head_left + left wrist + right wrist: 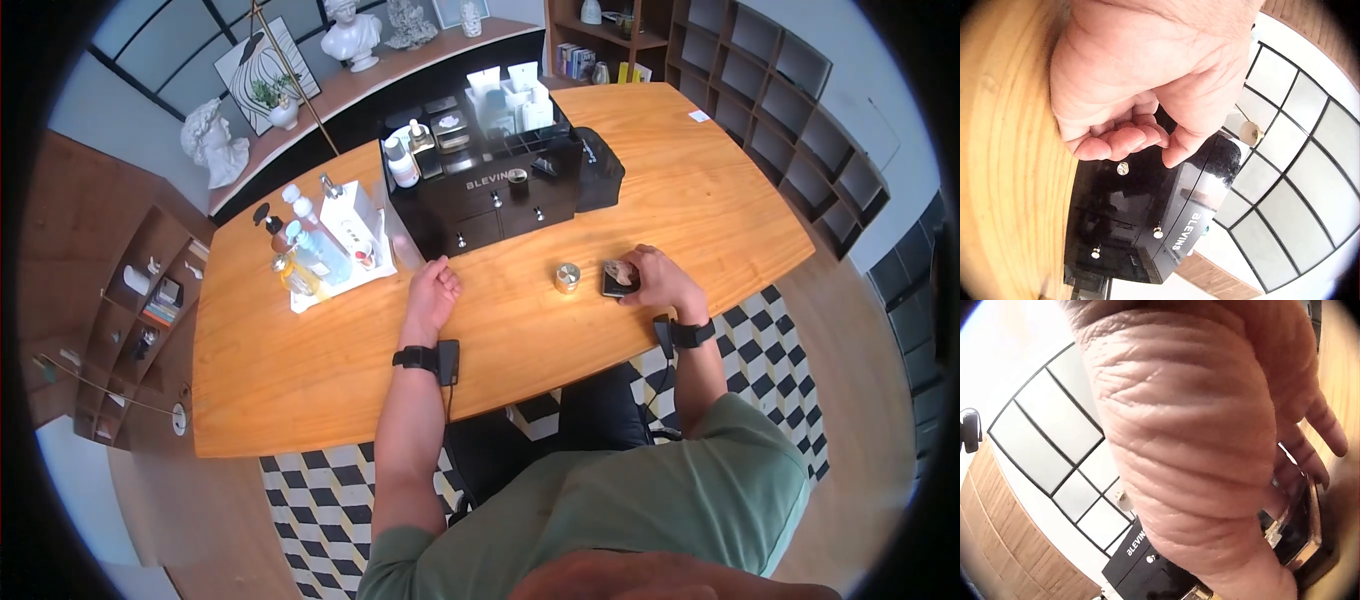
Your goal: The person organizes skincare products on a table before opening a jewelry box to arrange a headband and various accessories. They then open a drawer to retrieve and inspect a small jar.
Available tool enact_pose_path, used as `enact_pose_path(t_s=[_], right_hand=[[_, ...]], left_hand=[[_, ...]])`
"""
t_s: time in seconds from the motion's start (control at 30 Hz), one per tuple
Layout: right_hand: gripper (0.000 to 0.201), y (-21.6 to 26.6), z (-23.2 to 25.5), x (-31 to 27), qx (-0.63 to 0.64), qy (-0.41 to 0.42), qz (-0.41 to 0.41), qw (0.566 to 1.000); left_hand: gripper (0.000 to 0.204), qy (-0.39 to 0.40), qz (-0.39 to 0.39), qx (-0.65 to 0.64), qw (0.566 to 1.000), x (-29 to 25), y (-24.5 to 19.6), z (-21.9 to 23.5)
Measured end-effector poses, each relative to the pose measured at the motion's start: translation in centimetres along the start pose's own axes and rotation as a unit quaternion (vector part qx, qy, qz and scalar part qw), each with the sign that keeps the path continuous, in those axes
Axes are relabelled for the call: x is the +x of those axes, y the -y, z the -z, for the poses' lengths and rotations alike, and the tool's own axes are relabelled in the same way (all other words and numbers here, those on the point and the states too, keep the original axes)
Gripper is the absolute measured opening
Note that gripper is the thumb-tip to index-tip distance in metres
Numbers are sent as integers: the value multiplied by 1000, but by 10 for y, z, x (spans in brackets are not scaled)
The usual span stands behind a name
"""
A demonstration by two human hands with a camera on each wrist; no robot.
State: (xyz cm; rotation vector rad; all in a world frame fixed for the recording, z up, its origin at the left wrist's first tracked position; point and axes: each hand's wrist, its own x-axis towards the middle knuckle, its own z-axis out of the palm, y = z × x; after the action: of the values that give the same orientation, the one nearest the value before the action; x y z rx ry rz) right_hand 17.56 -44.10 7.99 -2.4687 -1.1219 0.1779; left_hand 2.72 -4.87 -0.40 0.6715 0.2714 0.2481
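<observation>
Black square case was pinched between the thumb and fingers of the right hand, right of centre, short of the near edge of the bench. One small jar was set just beside it; wide room was left between jar and loosely curled left hand. Three knobs were counted on one black organiser, upper centre.

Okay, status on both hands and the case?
Left hand empty, loosely curled. Right hand grips dark square case. Small round jar beside case, not touching; nearest obstacle.
</observation>
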Motion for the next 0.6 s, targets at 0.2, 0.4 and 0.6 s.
enact_pose_path(t_s=[0.2, 0.4, 0.6], right_hand=[[58, 6, 27, -17, -16, -58, -34, 998], [58, 17, 57, -5, 25, -203, 42, 978], [59, 85, 98, 23, 21, -274, 155, 949]], left_hand=[[21, -1, -4, 1, 1000, -1, 0, -1], [22, -6, -2, 0, 1000, -2, 0, -3], [23, -6, -1, 3, 1000, -4, -2, -3]])
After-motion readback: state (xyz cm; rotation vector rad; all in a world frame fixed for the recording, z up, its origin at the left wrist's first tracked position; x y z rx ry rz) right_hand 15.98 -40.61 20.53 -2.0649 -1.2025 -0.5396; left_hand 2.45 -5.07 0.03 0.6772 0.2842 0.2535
